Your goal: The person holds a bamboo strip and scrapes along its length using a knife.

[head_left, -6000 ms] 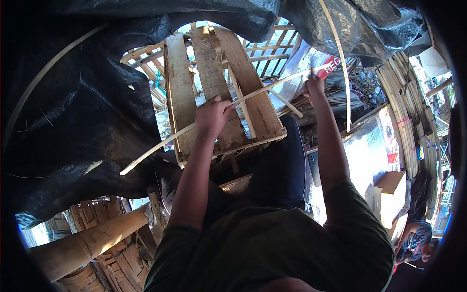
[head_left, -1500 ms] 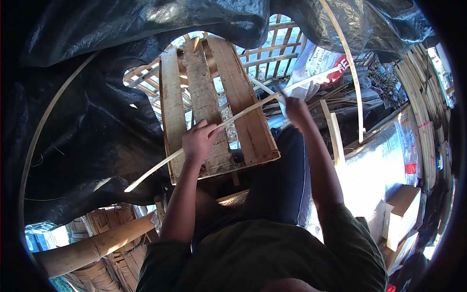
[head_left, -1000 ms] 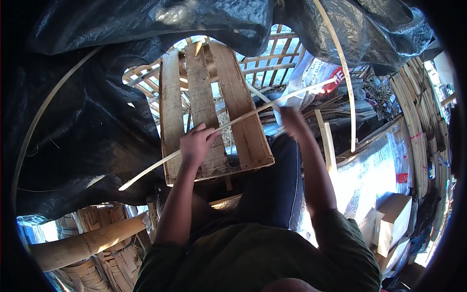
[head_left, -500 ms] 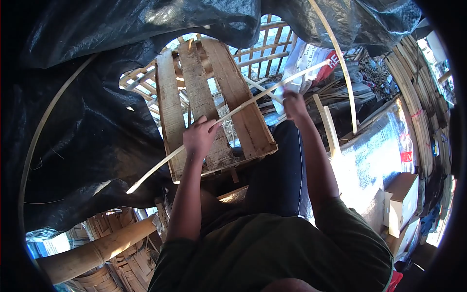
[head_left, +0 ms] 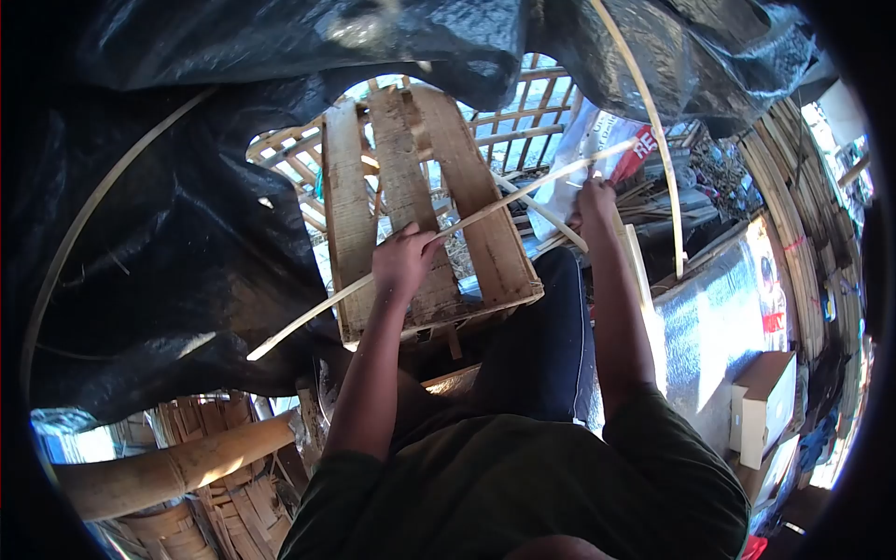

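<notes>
My left hand (head_left: 403, 263) is closed around a long, pale bamboo strip (head_left: 509, 198). The strip slants across a wooden slatted crate (head_left: 350, 201), its near end low on the left and its far end up on the right. Just under the strip's right part, my right hand (head_left: 595, 200) is curled closed. A small pale bit shows at its fingertips, but what it grips is too small to name. Behind that hand lies a white and red printed plastic sack (head_left: 583, 140).
Black plastic sheeting (head_left: 168, 233) hangs at left and above. A bent bamboo strip (head_left: 658, 121) arcs down on the right. A silvery sheet (head_left: 705, 308) and a cardboard box (head_left: 763, 401) are at right. A thick bamboo pole (head_left: 177, 467) lies lower left.
My right hand, blurred before, shows sharper now and sits farther right in view. The left hand keeps its hold on the strip. The whole view has shifted slightly.
</notes>
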### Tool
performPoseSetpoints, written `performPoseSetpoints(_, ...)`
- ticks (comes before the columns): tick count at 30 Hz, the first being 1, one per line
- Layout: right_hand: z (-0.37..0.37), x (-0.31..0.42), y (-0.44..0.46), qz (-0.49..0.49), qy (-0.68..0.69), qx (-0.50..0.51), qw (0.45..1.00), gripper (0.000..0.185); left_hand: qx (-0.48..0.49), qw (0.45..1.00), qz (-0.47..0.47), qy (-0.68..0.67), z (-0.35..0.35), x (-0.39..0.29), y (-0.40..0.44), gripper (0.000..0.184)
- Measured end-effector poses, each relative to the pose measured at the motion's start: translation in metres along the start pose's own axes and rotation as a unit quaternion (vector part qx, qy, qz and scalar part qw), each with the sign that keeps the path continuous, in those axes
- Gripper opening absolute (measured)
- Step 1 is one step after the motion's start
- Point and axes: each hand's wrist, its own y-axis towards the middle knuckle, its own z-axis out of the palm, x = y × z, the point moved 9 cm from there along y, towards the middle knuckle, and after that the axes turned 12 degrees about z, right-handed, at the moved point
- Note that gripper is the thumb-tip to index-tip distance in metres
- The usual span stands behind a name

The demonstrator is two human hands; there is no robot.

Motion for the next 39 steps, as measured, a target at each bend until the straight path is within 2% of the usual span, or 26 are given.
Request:
performPoseSetpoints(1,-0.019,0.005,-0.009,0.004,0.084,-0.106,0.991,0.047,-0.002,1.000,-0.008,0.003,-0.001,0.002,-0.001,0.027)
performPoseSetpoints(2,-0.012,0.018,-0.028,-0.076,0.009,-0.139,0.987,0.048,-0.010,1.000,-0.006,-0.010,-0.002,0.002,-0.001,0.027)
performPoseSetpoints(5,0.077,-0.032,-0.068,0.028,-0.194,0.275,0.941,0.030,-0.008,0.999,-0.011,-0.045,-0.003,0.003,0.001,0.026)
performPoseSetpoints(7,0.056,-0.031,-0.019,-0.018,-0.152,0.173,0.973,0.026,0.012,0.998,-0.022,-0.049,0.001,0.006,0.005,0.026)
performPoseSetpoints(9,0.018,-0.013,0.002,-0.007,0.037,0.042,0.998,0.029,-0.010,0.998,-0.017,-0.052,0.005,0.005,0.011,0.025)
performPoseSetpoints(11,0.014,-0.013,-0.007,-0.007,0.031,-0.048,0.998,0.032,-0.031,0.998,-0.006,-0.054,0.010,-0.001,0.018,0.024)
performPoseSetpoints(13,0.087,-0.030,-0.035,-0.046,-0.300,0.210,0.929,0.056,-0.039,0.998,-0.004,-0.043,0.014,-0.004,0.023,0.023)
performPoseSetpoints(14,0.080,-0.035,-0.018,-0.020,-0.288,0.172,0.942,0.055,-0.041,0.998,0.002,-0.041,0.012,-0.004,0.024,0.023)
performPoseSetpoints(15,0.072,-0.010,0.007,-0.096,-0.346,0.147,0.922,0.053,-0.044,0.998,0.007,-0.040,0.011,-0.006,0.025,0.023)
performPoseSetpoints(17,0.017,0.007,0.013,-0.035,-0.086,-0.038,0.995,0.053,-0.017,0.999,-0.011,-0.037,0.015,-0.005,0.026,0.026)
performPoseSetpoints(18,0.040,0.004,0.030,-0.249,-0.323,-0.112,0.906,0.046,-0.019,1.000,-0.004,-0.020,0.016,-0.007,0.025,0.026)
performPoseSetpoints(19,0.079,-0.026,0.032,-0.192,-0.317,0.051,0.927,0.037,-0.020,1.000,0.007,-0.003,0.015,-0.009,0.024,0.025)
performPoseSetpoints(20,0.076,-0.029,0.038,-0.187,-0.315,0.050,0.929,0.037,-0.017,1.000,0.012,0.005,0.014,-0.011,0.024,0.024)
performPoseSetpoints(22,0.082,-0.026,0.025,-0.110,-0.375,0.220,0.894,0.029,-0.019,1.000,0.009,0.004,0.013,-0.010,0.026,0.024)
performPoseSetpoints(23,0.046,-0.018,0.028,0.084,-0.072,0.159,0.981,0.029,-0.023,1.000,0.001,0.001,0.014,-0.009,0.025,0.024)
performPoseSetpoints(25,0.025,0.007,0.039,-0.163,-0.274,-0.100,0.942,0.031,-0.017,1.000,-0.005,0.000,0.017,-0.007,0.026,0.024)
performPoseSetpoints(26,0.058,-0.002,-0.008,-0.086,-0.262,0.084,0.958,0.038,-0.024,1.000,0.002,0.001,0.016,-0.007,0.025,0.024)
performPoseSetpoints(27,0.090,-0.005,-0.080,0.055,-0.308,0.314,0.896,0.036,-0.030,0.999,0.012,0.001,0.014,-0.010,0.025,0.023)
performPoseSetpoints(29,0.081,-0.005,-0.059,0.028,-0.293,0.255,0.921,0.047,-0.007,1.000,0.005,0.011,0.013,-0.013,0.028,0.022)
performPoseSetpoints(31,0.037,0.008,-0.016,0.006,-0.101,0.079,0.992,0.040,-0.008,1.000,-0.007,0.013,0.013,-0.012,0.028,0.022)
performPoseSetpoints(33,0.057,0.004,-0.006,-0.357,-0.304,-0.087,0.879,0.042,-0.021,1.000,-0.002,0.001,0.013,-0.012,0.027,0.024)
performPoseSetpoints(34,0.093,-0.009,-0.032,-0.312,-0.257,0.121,0.907,0.049,-0.029,1.000,-0.002,-0.004,0.012,-0.012,0.027,0.024)
performPoseSetpoints(35,0.103,-0.028,-0.061,0.042,-0.218,0.321,0.921,0.048,-0.038,0.999,0.000,-0.009,0.011,-0.012,0.029,0.023)
performPoseSetpoints(37,0.068,0.008,-0.025,-0.105,-0.244,0.142,0.954,0.047,-0.030,1.000,0.000,-0.002,0.014,-0.010,0.029,0.023)
performPoseSetpoints(38,0.039,-0.005,-0.005,0.038,-0.081,0.076,0.993,0.048,-0.025,1.000,-0.005,0.003,0.016,-0.009,0.029,0.023)
performPoseSetpoints(39,0.047,-0.011,-0.004,0.039,-0.083,0.078,0.993,0.048,-0.025,1.000,-0.008,0.003,0.018,-0.007,0.030,0.023)
